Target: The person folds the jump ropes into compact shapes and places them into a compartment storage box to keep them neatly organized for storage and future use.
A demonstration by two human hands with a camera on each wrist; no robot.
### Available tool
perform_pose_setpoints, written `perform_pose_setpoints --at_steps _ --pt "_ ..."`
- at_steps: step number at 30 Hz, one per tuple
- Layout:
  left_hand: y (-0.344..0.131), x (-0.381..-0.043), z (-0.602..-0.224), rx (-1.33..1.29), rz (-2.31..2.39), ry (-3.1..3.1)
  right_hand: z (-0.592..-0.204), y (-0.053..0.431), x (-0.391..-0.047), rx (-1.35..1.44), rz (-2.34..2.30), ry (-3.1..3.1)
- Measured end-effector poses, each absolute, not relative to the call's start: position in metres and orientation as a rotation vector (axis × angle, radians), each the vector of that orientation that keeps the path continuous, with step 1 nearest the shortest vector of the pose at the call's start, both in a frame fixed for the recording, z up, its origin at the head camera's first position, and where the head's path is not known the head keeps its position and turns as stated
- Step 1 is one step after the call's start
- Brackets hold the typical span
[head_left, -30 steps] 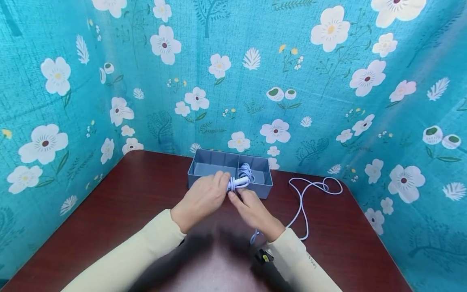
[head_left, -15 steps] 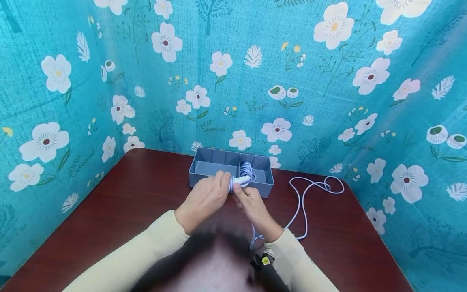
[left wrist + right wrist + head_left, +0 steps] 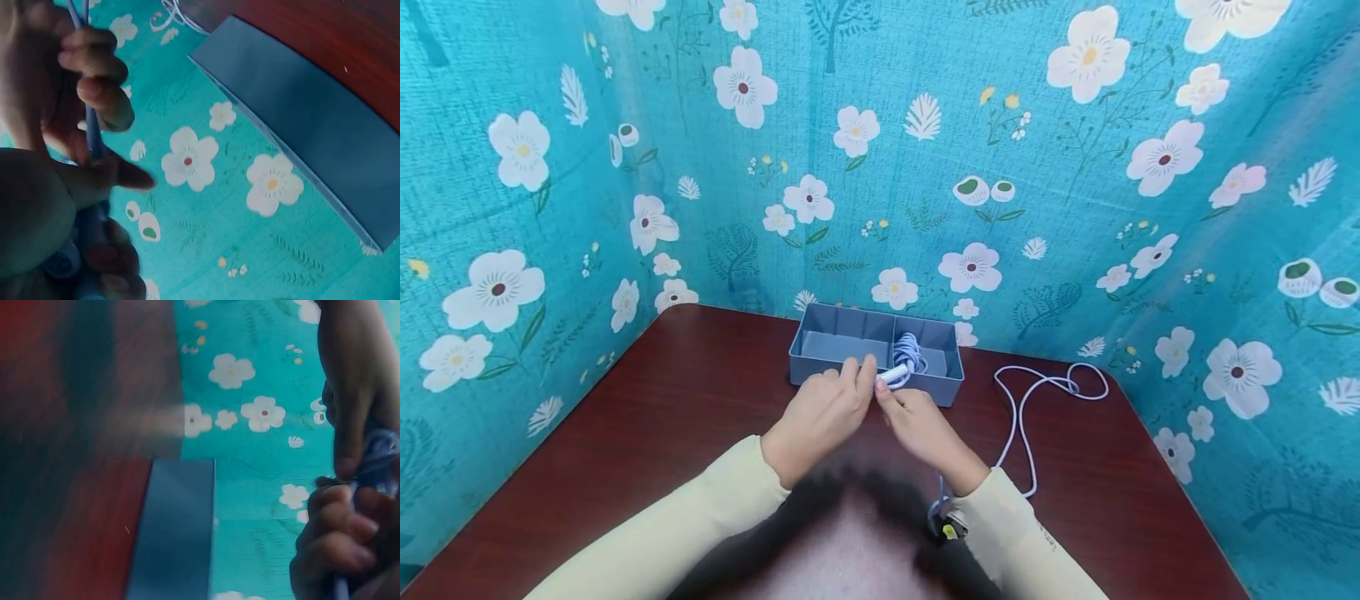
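Note:
Both hands meet in front of the box in the head view, at a bundle of pale lavender cord (image 3: 895,375). My left hand (image 3: 823,417) grips the bundle, its fingers curled over it; in the left wrist view, the wound cord (image 3: 94,140) runs out of this grip. My right hand (image 3: 917,425) pinches cord beside it, and the right wrist view shows its fingers (image 3: 337,550) curled round a strand. Loops of cord (image 3: 907,350) appear against the grey-blue box (image 3: 865,312); I cannot tell whether they lie inside. The palms hide much of the bundle.
A long loose length of cord (image 3: 1021,417) trails over the dark red table (image 3: 715,375) on the right, with a loop near the back corner. The box has a divider. A turquoise floral curtain (image 3: 880,208) encloses the table's back and sides.
The left fingers have lifted and straightened slightly at the bundle. My right thumb has come up onto it, and the trailing cord near the right wrist has shifted.

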State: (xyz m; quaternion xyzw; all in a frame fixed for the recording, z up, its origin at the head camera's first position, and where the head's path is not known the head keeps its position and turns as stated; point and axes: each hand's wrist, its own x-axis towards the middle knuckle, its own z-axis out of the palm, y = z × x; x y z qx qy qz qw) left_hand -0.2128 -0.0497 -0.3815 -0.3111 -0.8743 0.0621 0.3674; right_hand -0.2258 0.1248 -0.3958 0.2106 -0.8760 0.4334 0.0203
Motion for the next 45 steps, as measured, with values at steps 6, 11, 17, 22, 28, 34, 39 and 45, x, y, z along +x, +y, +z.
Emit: perform_pose_setpoints --at_steps 6,11,17,22,28,34,39,45 --pt "-0.046 -0.216 -0.389 -0.715 0.151 -2.261 -0.385 0.118 -0.212 0.718 0.727 -2.741" --pt "-0.046 -0.223 -0.392 -0.640 0.165 -2.257 -0.386 0.119 -0.208 0.891 0.480 -2.642" --pt "-0.050 -0.228 -0.397 -0.610 0.185 -2.269 -0.379 0.122 -0.202 0.931 0.302 -2.549" --pt "-0.053 -0.230 -0.399 -0.615 0.205 -2.277 -0.367 0.129 -0.198 0.957 0.132 -2.397" --pt "-0.055 -0.230 -0.399 -0.676 0.212 -2.286 -0.355 0.136 -0.198 1.043 -0.030 -2.272" --pt "-0.055 -0.229 -0.396 -0.754 0.229 -2.283 -0.343 0.142 -0.202 1.118 -0.065 -2.203" --pt "-0.057 -0.227 -0.393 -0.910 0.232 -2.306 -0.335 0.147 -0.206 1.221 -0.058 -2.161" --pt "-0.061 -0.225 -0.390 -1.046 0.209 -2.271 -0.324 0.152 -0.212 1.307 0.049 -2.205"
